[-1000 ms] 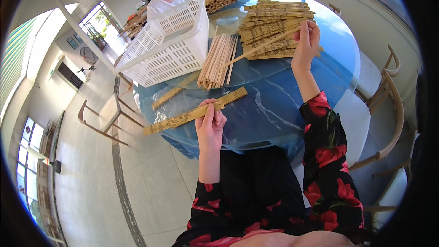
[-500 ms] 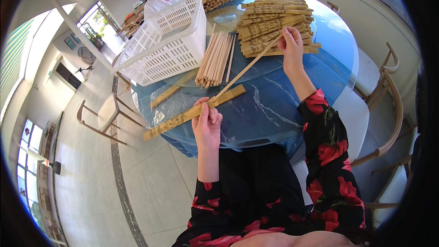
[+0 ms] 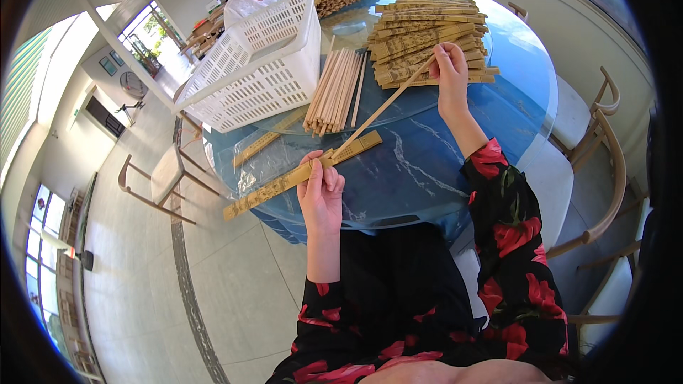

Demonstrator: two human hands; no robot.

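Left hand [image 3: 320,188] grips paper sleeve [image 3: 302,175] — right hand [image 3: 449,71] raised, pinching chopstick [image 3: 384,108].

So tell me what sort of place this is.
Probably a dining hall or eatery used for hand packing: a round blue table with wooden armchairs, a heap of paper sleeves, loose chopsticks and a white plastic basket.

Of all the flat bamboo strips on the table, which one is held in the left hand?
The long printed bamboo strip at the table's near edge, gripped by the left hand. The others lie stacked farther back; one lies loose beside the white basket.
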